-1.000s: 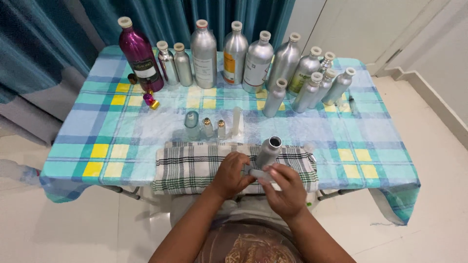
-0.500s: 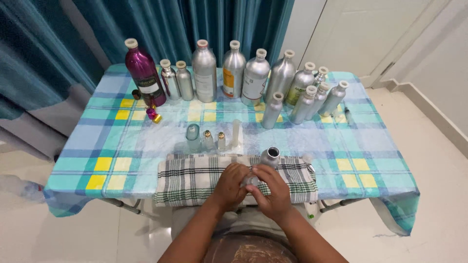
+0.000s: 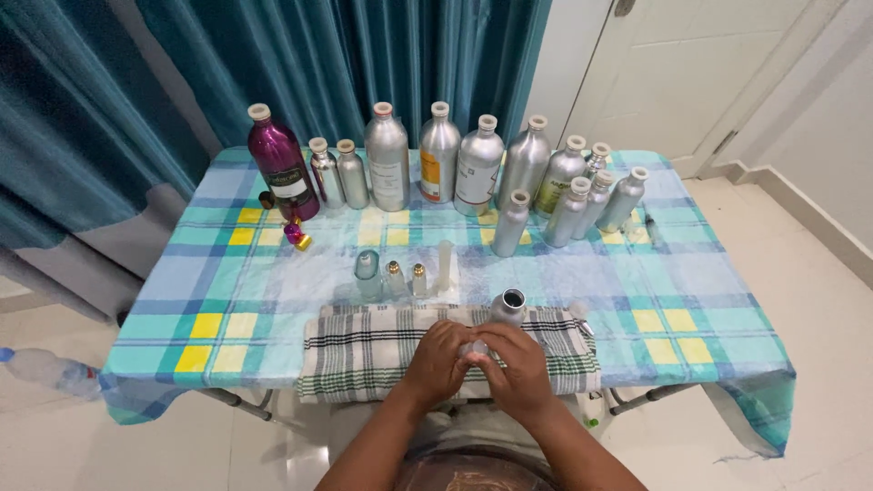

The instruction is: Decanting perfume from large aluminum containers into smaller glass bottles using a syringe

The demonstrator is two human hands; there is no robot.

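both hands [image 3: 477, 362] cupped together

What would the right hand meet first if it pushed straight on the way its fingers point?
The right hand points up-left, and its fingers already meet the left hand around a small clear item. Beyond lies only the checked towel.

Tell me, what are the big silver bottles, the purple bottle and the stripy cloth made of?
The silver bottles look like brushed metal, probably aluminium: dull grey with soft shine. The purple bottle seems metal too, with a glossy coloured coat that glints. The stripy cloth looks like woven cotton, soft and wrinkled, though the fibre can't be told for sure.
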